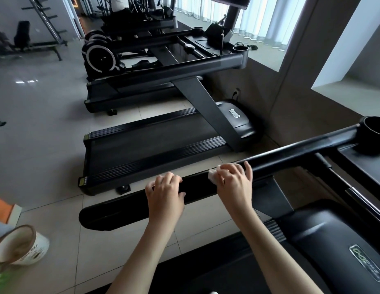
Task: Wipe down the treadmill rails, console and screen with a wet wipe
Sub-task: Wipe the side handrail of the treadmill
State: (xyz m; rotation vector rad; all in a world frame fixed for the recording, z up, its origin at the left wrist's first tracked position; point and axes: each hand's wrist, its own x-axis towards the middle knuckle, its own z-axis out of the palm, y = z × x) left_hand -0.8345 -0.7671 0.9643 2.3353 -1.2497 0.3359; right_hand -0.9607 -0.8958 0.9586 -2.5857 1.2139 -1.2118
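The black left rail point(112, 211) of the near treadmill runs from lower left up to a cup holder point(373, 132) at the right. My left hand point(164, 193) grips the rail, fingers curled over its top and thumb on the near side. Just to its right, my right hand point(233, 180) presses a white wet wipe point(212, 176) onto the rail, with the fingers curled over wipe and rail. Only the wipe's left edge shows. The console tray point(359, 166) sits at the far right; the screen is out of view.
A second treadmill point(155, 145) stands parallel just beyond, with a strip of tiled floor point(112, 247) between. A white cup-like container point(21, 246) lies at the lower left. The near treadmill's motor cover point(333, 240) is at the lower right, and a wall with windows runs along the right.
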